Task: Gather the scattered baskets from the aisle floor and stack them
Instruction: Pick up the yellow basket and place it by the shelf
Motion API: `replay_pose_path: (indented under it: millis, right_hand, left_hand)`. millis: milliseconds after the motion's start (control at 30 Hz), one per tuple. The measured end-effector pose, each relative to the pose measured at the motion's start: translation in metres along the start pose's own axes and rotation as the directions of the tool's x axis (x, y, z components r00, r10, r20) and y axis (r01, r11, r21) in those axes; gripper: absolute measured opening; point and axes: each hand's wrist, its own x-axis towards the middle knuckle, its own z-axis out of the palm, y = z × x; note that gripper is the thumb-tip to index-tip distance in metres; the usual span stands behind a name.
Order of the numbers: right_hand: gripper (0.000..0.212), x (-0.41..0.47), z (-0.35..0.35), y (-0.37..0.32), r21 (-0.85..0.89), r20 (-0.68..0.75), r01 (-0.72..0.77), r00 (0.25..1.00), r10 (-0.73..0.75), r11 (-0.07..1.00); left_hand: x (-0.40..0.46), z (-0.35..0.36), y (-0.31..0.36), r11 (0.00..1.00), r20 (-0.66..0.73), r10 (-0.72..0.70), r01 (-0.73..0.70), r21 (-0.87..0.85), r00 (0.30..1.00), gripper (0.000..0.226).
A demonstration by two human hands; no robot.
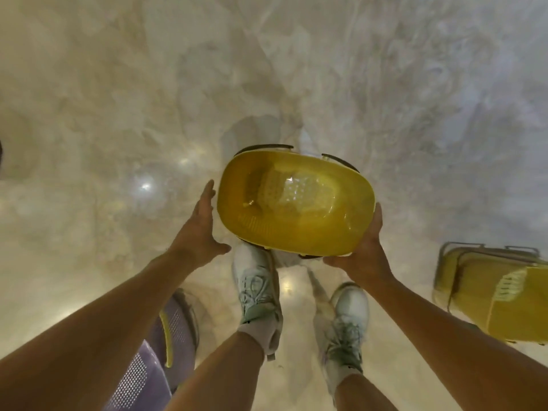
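I see the see-through yellow plastic basket (296, 206) w/ dark handles, open side up, held above the pale marble floor (118, 99), just in front of the white sneakers (258, 289). The right hand (363, 250) holds it at the near right rim: palm on the wall, thumb under the near edge. The fingers go behind the basket, so I can't tell how tight they wrap. The left hand (201, 229) is flat and spread, fingers straight, right next to the left side. I can't tell if it touches yet.

I think the step is: get both hands on this basket, then carry it to a stack.

How I'd do it well:
- Bring the left hand in till it presses the left wall, so the basket is held from 2 sides and won't tip.
- Keep the rim level. One hand alone could let it swing.
- Mind the dark handles at the far rim; they hang loose & could catch.

Where to stack? Another yellow basket (498, 295) lies tipped on its side at the right, near the right arm. A pale purple plastic basket (166, 339) w/ a yellow handle sits low at the left, partly hidden by the left arm. I'd stand one up first, then drop this one straight down inside it, same way round, so they nest.
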Motion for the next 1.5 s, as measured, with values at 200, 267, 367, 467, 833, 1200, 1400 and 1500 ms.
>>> replay_pose_path:
  millis: [200,267,367,467,833,1200,1400,1500]
  right_hand:
    - [0.136,0.002,0.004,-0.004,0.032,-0.045,0.010,0.999,-0.008,0.999]
    - [0.136,0.002,0.001,-0.010,0.044,-0.052,0.008,0.999,-0.006,0.999]
    - [0.139,0.000,-0.010,-0.027,0.027,-0.035,-0.006,0.999,0.007,1.000]
    - [0.134,-0.013,-0.026,-0.050,0.039,0.011,0.030,0.999,-0.030,0.999]
    - [0.109,-0.172,-0.141,-0.309,-0.056,0.138,0.350,0.930,-0.340,0.935]
    - [0.130,-0.377,-0.195,-0.561,-0.097,0.205,0.546,0.829,-0.520,0.832]
    - [0.129,-0.404,-0.182,-0.619,-0.061,0.174,0.627,0.773,-0.610,0.777]
    - [0.131,-0.406,-0.175,-0.641,-0.063,0.164,0.639,0.764,-0.624,0.767]
  left_hand:
    - [0.011,0.009,0.014,0.997,-0.095,0.061,-0.065,-0.042,0.994,0.133]
    - [0.008,0.004,0.012,0.996,-0.121,0.061,-0.069,-0.060,0.991,0.132]
    - [-0.007,-0.012,0.014,0.991,-0.137,0.088,-0.101,-0.088,0.987,0.133]
    - [-0.034,-0.033,0.026,0.983,-0.151,0.115,-0.134,-0.126,0.982,0.132]
    - [-0.282,-0.181,0.156,0.901,-0.366,0.193,-0.312,-0.302,0.911,0.120]
    - [-0.549,-0.293,0.233,0.781,-0.616,0.302,-0.560,-0.278,0.727,0.118]
    - [-0.588,-0.350,0.243,0.702,-0.680,0.380,-0.674,-0.229,0.627,0.127]
    - [-0.592,-0.379,0.245,0.671,-0.695,0.396,-0.706,-0.227,0.600,0.129]
